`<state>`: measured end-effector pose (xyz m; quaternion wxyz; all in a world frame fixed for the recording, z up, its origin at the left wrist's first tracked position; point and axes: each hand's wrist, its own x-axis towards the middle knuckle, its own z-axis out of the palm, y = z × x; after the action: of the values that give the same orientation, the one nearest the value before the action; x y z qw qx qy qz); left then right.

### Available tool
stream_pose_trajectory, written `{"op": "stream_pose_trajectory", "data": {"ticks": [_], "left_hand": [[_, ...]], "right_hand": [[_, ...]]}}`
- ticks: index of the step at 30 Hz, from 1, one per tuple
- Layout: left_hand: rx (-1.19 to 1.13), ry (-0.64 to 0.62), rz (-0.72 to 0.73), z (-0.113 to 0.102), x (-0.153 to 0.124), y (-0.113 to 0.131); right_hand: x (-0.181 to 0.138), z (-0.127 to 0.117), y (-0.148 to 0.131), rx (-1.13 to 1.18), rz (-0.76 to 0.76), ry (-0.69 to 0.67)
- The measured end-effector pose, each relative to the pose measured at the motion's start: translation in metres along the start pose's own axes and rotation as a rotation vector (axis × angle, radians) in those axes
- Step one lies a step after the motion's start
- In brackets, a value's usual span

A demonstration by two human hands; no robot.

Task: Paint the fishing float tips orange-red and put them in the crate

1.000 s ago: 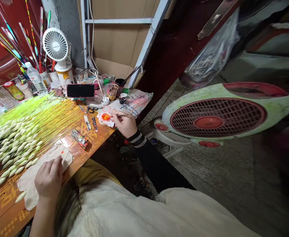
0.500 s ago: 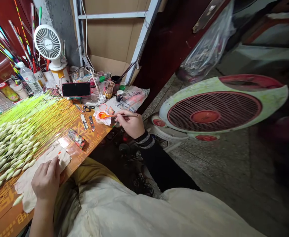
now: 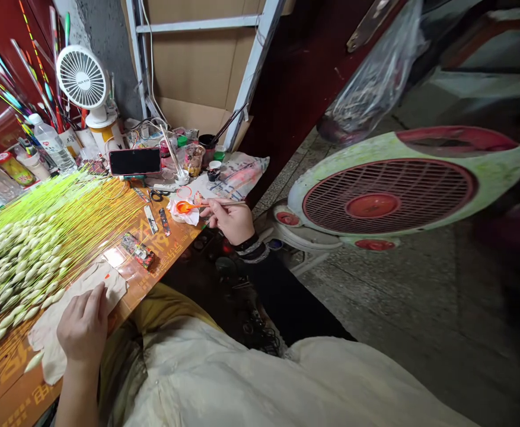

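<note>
My right hand (image 3: 228,220) pinches a thin paintbrush (image 3: 226,204), its tip reaching toward a patch of glossy orange paint (image 3: 182,207) on a small white dish with crumpled tissue. My left hand (image 3: 84,323) lies flat on a beige cloth (image 3: 111,287) at the table's near edge, holding nothing. Many long, thin yellow-green fishing float stems (image 3: 68,219) with pale bulbous bodies lie side by side across the left of the orange printed tabletop (image 3: 171,244). The cloth covers some of their lower ends.
A phone on a stand (image 3: 134,161), scissors (image 3: 159,195), jars and a white desk fan (image 3: 82,77) crowd the table's back. A paint-stained sheet (image 3: 237,178) lies right of the dish. A large floor fan (image 3: 388,198) stands right of the table, past its edge.
My right hand has shifted right and then slightly back left, with the brush still in it. The whole view has drifted a little up and left. My left hand stays on the cloth.
</note>
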<state>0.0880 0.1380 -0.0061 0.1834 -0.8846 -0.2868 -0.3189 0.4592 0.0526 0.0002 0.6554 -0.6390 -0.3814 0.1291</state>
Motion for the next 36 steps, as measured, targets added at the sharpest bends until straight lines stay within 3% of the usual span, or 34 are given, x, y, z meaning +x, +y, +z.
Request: {"op": "stream_pose_trajectory", "data": {"ticks": [10, 15, 21, 24, 36], "left_hand": [[-0.005, -0.018, -0.015, -0.005, 0.003, 0.004], [-0.036, -0.023, -0.033, -0.007, 0.003, 0.006], [-0.051, -0.063, -0.067, -0.009, 0.000, 0.007], [-0.057, -0.068, -0.075, -0.010, -0.001, 0.007], [-0.075, -0.098, -0.107, -0.010, -0.002, 0.006]], "right_hand": [[-0.010, -0.011, 0.008, 0.070, 0.003, 0.122], [-0.040, 0.006, 0.011, 0.099, -0.087, 0.170], [-0.094, 0.046, 0.019, 0.091, -0.361, -0.042], [-0.109, 0.060, 0.029, 0.043, -0.460, -0.076], [-0.122, 0.079, 0.051, -0.115, -0.418, -0.078]]}}
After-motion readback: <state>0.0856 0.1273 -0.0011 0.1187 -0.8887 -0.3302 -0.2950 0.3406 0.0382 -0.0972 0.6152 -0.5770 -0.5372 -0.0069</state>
